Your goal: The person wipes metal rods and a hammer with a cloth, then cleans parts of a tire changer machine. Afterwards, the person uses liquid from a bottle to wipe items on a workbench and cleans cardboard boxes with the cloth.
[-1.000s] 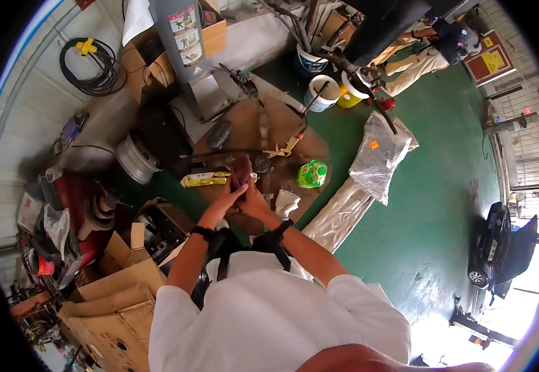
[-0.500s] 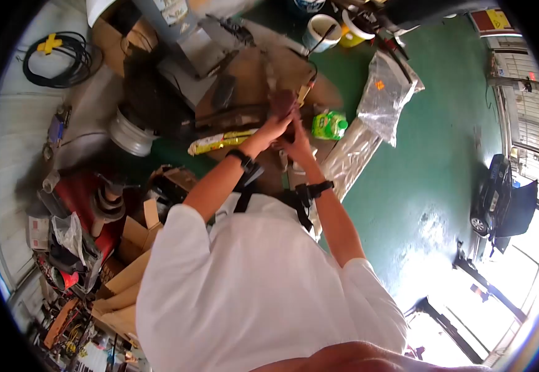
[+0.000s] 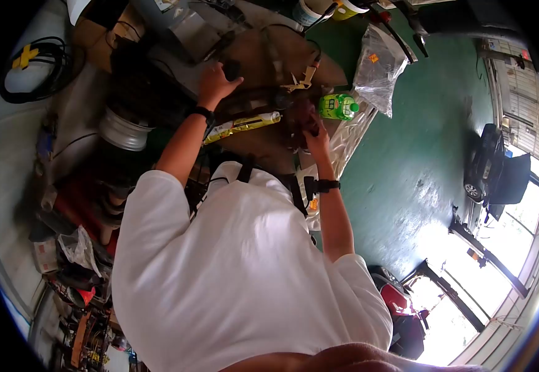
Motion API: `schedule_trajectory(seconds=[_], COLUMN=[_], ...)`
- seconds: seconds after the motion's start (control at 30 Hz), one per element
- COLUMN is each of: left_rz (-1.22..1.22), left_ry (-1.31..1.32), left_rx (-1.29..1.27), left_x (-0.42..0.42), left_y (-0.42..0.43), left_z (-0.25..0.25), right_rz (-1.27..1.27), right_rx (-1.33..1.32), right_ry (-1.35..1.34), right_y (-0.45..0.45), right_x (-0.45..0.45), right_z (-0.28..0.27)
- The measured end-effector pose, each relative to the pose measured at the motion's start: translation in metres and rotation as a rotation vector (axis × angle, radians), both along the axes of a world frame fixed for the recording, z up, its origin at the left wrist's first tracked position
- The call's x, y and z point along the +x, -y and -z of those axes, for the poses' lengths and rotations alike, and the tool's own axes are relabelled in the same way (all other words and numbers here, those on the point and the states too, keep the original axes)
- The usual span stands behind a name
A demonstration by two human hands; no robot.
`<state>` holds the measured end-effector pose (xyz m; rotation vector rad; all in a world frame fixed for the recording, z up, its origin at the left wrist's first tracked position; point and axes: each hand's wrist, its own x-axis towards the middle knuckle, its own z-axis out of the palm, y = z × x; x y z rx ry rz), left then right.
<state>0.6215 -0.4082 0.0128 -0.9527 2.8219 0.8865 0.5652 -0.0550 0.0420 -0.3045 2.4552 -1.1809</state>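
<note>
My left hand is at the far left of the worktable, its fingers and thumb closed around a small dark block. Low at the table's near right side, my right hand grips a dark reddish-brown part, whose exact kind I cannot make out. A yellow tube lies between my two arms. Close to my right hand a green-labelled bottle with a green cap lies on its side. Beyond the reddish part is a yellowish trigger tool with a cable.
Buckets stand past the table's far edge. Plastic-wrapped material lies on the green floor to the right. A wheel rim and a coiled black cable are on the left. A car with a raised hood is far right.
My left hand has let go of the reddish-brown part and moved left to the dark block. My right hand has brought the part lower and nearer to me.
</note>
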Motion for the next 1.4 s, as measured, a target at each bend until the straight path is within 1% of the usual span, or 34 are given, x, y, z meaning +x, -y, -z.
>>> schedule_trajectory(seconds=[0.03,0.07,0.13,0.17,0.23,0.27,0.33,0.37,0.43,0.47,0.5,0.57,0.63,0.67,0.73,0.77,0.8,0.83,0.87,0.93,1.0,1.03,1.07,1.1,1.17,1.2,1.27,1.3,1.37,1.4], left_rz=[0.05,0.052,0.02,0.021,-0.079,-0.086,-0.176,-0.191,-0.229,-0.261,-0.278,-0.421,-0.492,-0.56,-0.653,-0.684,-0.711,-0.719,-0.74,-0.751,-0.841,-0.832,-0.888,-0.946,-0.959,-0.987,-1.016,-1.014,-1.018,-0.985], left_ry=[0.106,0.105,0.066,0.07,0.026,0.025,-0.174,-0.174,-0.136,-0.171,-0.166,-0.23,-0.216,-0.213,-0.199,-0.274,-0.35,-0.344,-0.369,-0.394,-0.403,-0.402,-0.403,-0.405,-0.42,-0.455,-0.487,-0.495,-0.501,-0.529], left_rx=[-0.041,-0.041,0.067,0.076,0.153,0.158,0.393,0.398,0.412,0.472,0.475,0.494,0.518,0.507,0.486,0.491,0.499,0.497,0.548,0.605,0.632,0.645,0.654,0.658,0.684,0.684,0.682,0.676,0.671,0.659], left_x=[-0.003,-0.005,-0.005,-0.006,-0.006,-0.004,0.005,0.012,0.03,0.041,0.053,0.082,0.112,0.127,0.16,0.175,0.188,0.203,0.218,0.244,0.259,0.26,0.26,0.259,0.257,0.257,0.257,0.254,0.25,0.248], left_y=[0.001,0.001,-0.003,-0.002,-0.001,0.005,0.021,0.028,0.047,0.057,0.064,0.077,0.088,0.089,0.088,0.085,0.082,0.08,0.078,0.075,0.068,0.065,0.063,0.062,0.061,0.06,0.063,0.064,0.062,0.061], left_z=[0.005,0.01,0.018,0.023,0.033,0.037,0.038,0.04,0.025,0.02,0.018,0.012,0.005,-0.002,-0.011,-0.015,-0.018,-0.014,-0.008,0.003,0.01,0.007,0.001,-0.005,-0.005,0.0,0.005,0.006,0.008,0.009], right_rz=[-0.001,0.001,-0.135,-0.136,-0.137,-0.145,-0.22,-0.235,-0.271,-0.286,-0.298,-0.332,-0.481,-0.502,-0.536,-0.55,-0.494,-0.43,-0.383,-0.583,-0.845,-0.907,-0.961,-0.953,-0.923,-0.919,-0.721,-0.683,-0.592,-0.476], right_rx=[0.096,0.095,-0.001,0.008,0.075,0.08,0.068,0.071,-0.07,-0.068,-0.031,0.001,0.068,0.064,0.257,0.25,0.366,0.483,0.713,0.695,0.314,0.107,-0.1,-0.093,-0.148,-0.149,0.029,0.13,0.249,0.324], right_ry=[0.094,0.093,-0.298,-0.293,-0.271,-0.272,-0.342,-0.34,-0.252,-0.244,-0.23,-0.207,-0.427,-0.408,-0.397,-0.385,-0.186,0.011,-0.05,-0.345,0.132,0.089,0.046,0.043,-0.324,-0.323,-0.296,-0.371,-0.421,-0.353], right_y=[0.005,0.011,0.022,0.024,0.036,0.04,0.048,0.055,0.078,0.092,0.108,0.139,0.172,0.185,0.214,0.23,0.241,0.25,0.265,0.28,0.316,0.328,0.336,0.341,0.353,0.353,0.34,0.328,0.298,0.292], right_x=[0.001,0.002,0.008,0.007,0.004,-0.001,-0.013,-0.02,-0.034,-0.039,-0.043,-0.057,-0.07,-0.073,-0.079,-0.077,-0.076,-0.069,-0.052,-0.03,0.001,0.021,0.038,0.046,0.056,0.049,0.019,-0.005,-0.047,-0.054], right_z=[-0.002,-0.001,0.0,-0.001,-0.016,-0.017,-0.016,-0.015,-0.017,-0.017,-0.016,-0.001,0.025,0.036,0.06,0.074,0.094,0.096,0.104,0.162,0.115,0.116,0.118,0.118,0.112,0.106,0.094,0.108,0.105,0.086])
